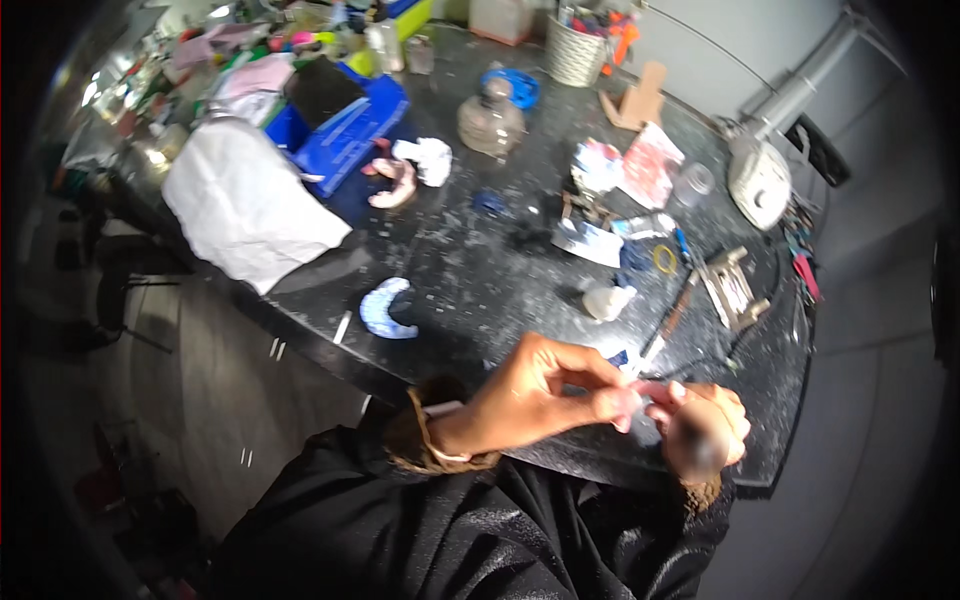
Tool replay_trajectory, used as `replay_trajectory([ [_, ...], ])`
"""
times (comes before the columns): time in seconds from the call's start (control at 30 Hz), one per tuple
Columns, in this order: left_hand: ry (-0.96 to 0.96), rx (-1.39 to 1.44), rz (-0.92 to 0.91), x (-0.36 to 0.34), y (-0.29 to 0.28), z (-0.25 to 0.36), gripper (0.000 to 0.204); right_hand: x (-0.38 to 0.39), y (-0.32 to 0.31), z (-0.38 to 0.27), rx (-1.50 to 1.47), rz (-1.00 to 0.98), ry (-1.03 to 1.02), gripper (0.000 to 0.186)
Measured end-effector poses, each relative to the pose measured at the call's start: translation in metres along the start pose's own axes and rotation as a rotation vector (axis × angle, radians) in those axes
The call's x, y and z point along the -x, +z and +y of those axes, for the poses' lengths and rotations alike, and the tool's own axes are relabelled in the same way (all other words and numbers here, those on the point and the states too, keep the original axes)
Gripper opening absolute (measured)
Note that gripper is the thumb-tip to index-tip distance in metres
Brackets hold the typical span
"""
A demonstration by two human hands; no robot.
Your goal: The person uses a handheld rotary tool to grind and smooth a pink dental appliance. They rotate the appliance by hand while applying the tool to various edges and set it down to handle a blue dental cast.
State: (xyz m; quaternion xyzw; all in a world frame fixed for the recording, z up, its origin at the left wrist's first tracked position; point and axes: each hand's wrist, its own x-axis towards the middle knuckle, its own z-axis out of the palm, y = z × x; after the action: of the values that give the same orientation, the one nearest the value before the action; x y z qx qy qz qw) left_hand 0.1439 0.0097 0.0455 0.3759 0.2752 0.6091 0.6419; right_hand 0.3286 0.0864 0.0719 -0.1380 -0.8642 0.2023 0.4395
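My left hand (545, 398) comes in over the front of the dark worktop, its thumb and forefinger pinched together. Close beside it, my right hand (705, 428) has its fingers curled in, and a blurred patch covers part of it. The fingertips of both hands nearly meet. Whatever they hold between them is too small to make out. Just beyond the fingers lies a slim tool with a brown handle (672, 318) and a pale blade. A small white lump (607, 301) sits a little farther off. To the left rests a light blue horseshoe-shaped piece (385, 308).
At right lie a metal hinged frame (735, 290) and a white device (760, 185). Farther back stand a glass burner bottle (491, 125) and a white basket (576, 55). A blue box (350, 135), white paper (245, 205) and a pinkish horseshoe-shaped model (397, 188) occupy the left.
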Motion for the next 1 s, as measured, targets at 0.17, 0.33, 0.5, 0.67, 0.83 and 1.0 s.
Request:
replay_trajectory([
  [0.17, -0.397, 0.383, 0.011, 0.0, 0.002, 0.016, 0.019, 0.009, 0.007, 0.006, -0.194, 0.096, -0.071, 0.048],
  [0.33, -0.551, 0.503, -0.058, -0.005, 0.017, 0.021, 0.014, 0.003, -0.002, 0.009, 0.036, -0.144, -0.044, 0.045],
  [0.5, -0.519, 0.647, -0.116, -0.007, 0.019, 0.015, 0.013, 0.004, -0.005, 0.008, -0.016, -0.209, 0.026, 0.04],
  [0.67, -0.542, 0.627, -0.123, -0.01, 0.017, 0.01, 0.014, 0.007, -0.005, 0.011, -0.099, -0.29, 0.096, 0.044],
  [0.83, -0.572, 0.626, -0.125, -0.012, 0.015, 0.008, 0.014, 0.009, -0.004, 0.013, -0.11, -0.298, 0.117, 0.045],
  [1.0, -0.59, 0.63, -0.116, -0.012, 0.011, 0.005, 0.014, 0.01, -0.001, 0.015, -0.137, -0.291, 0.087, 0.046],
])
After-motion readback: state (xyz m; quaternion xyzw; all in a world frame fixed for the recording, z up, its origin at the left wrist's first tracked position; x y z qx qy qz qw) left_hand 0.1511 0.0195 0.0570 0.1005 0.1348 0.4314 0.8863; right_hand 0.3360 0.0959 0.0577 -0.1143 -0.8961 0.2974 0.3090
